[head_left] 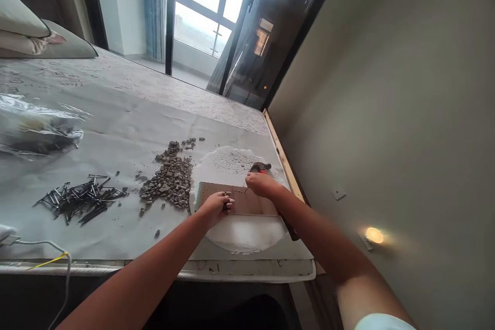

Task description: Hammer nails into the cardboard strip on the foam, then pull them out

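Brown board (251, 204), rows of small holes along its far and left sides, green left edge, flat on rough round white slab (245, 232). Slab on grey sheet (119, 149) spread over bed (154, 97).

Clock from board centre, 12 = away from person. Left hand (214, 207) at 8–9, over board's left part, fingers curled round small dark pieces (226, 201), probably nails but too small to be sure. Right hand (261, 184) at 2, above board's far side, fingertips drawn together; can't tell if anything is pinched.

Hammer: head (260, 167) at 1 on the slab, just beyond right hand; handle end (293, 232) shows at 4, the rest behind right forearm and hand. Gravel pile (170, 180) between 9 and 10, touching slab's left edge. Heap of dark nails (83, 198) at 9, farther out, criss-crossed. Clear plastic bag (42, 131) toward 10, well apart. White cable (46, 243) 8–9, near bed edge. Lit lamp (374, 235) on wall (386, 113), 3–4.
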The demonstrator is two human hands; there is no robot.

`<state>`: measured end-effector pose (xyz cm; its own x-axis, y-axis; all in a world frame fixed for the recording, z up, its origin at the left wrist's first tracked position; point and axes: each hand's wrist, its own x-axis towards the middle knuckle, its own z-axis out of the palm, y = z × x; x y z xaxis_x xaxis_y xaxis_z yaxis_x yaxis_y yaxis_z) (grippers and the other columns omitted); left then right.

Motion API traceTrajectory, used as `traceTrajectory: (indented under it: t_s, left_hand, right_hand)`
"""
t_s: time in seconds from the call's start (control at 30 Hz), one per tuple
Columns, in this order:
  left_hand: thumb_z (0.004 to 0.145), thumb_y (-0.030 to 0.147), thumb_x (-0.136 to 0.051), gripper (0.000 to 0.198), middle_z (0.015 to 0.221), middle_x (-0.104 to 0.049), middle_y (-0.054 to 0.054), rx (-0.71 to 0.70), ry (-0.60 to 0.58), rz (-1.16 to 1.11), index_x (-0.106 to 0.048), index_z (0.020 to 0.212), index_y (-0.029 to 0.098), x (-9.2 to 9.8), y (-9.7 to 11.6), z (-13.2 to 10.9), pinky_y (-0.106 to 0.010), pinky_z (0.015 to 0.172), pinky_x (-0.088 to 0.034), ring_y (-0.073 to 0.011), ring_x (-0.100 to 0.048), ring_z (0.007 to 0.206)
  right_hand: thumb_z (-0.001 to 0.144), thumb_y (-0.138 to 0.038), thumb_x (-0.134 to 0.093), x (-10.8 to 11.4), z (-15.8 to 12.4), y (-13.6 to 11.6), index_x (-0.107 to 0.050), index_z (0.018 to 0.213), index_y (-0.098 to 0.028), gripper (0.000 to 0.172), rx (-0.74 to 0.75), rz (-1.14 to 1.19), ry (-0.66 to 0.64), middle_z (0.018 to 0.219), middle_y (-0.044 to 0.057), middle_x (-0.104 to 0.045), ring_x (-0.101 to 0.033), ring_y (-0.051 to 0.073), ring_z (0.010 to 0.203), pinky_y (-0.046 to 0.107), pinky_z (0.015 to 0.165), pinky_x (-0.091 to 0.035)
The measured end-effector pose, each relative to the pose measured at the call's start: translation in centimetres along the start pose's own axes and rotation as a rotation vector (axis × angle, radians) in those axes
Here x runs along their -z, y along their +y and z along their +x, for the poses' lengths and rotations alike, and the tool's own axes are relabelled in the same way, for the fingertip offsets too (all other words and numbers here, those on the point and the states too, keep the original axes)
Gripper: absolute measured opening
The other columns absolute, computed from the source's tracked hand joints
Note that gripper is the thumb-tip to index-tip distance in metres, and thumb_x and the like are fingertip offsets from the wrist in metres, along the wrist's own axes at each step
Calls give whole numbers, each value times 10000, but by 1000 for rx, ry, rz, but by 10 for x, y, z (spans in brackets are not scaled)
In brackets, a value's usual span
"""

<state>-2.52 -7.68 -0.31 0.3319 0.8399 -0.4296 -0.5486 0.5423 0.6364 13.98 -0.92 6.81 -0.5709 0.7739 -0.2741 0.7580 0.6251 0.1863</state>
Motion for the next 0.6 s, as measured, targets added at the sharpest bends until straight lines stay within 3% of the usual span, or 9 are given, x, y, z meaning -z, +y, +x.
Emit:
traceTrajectory:
  t_s: [0.1, 0.27, 0.47, 0.6]
  left_hand:
    - [750, 10, -497, 228, 620, -505, 18, -6, 27, 33, -458, 918, 159, -3, 2, -3, -199, 454, -312, -53, -416, 450]
    - [754, -20, -451, 361, 624, -517, 4, 7, 46, 17, -410, 1069, 152, -9, 6, -9, -209, 480, -350, -75, -455, 479]
    - [835, 119, -405, 67, 608, -493, -5, 16, -31, 12, -442, 876, 157, -8, 7, -12, -194, 466, -352, -75, -445, 478]
    - [809, 116, -431, 49, 581, -431, 33, 18, -77, 28, -450, 819, 160, -5, 9, -12, -163, 402, -246, -42, -356, 421]
  right_hand:
    - [873, -106, -427, 20, -3, 7, -637, 945, -90, 222, -5, 46, 36, 1028, 156, -646, -583, 190, 898, 257, 721, -387]
    - [840, -198, -496, 46, -1, 6, -676, 885, -124, 199, 96, 150, -35, 849, 65, -678, -551, 128, 712, 219, 605, -351]
    - [789, -198, -529, 36, 14, -33, -704, 825, -161, 182, 194, 239, -94, 776, 16, -674, -487, 98, 628, 205, 554, -312]
    - [801, -227, -518, 28, 14, -34, -703, 846, -174, 198, 173, 305, -55, 755, -1, -669, -478, 88, 608, 195, 542, -308]
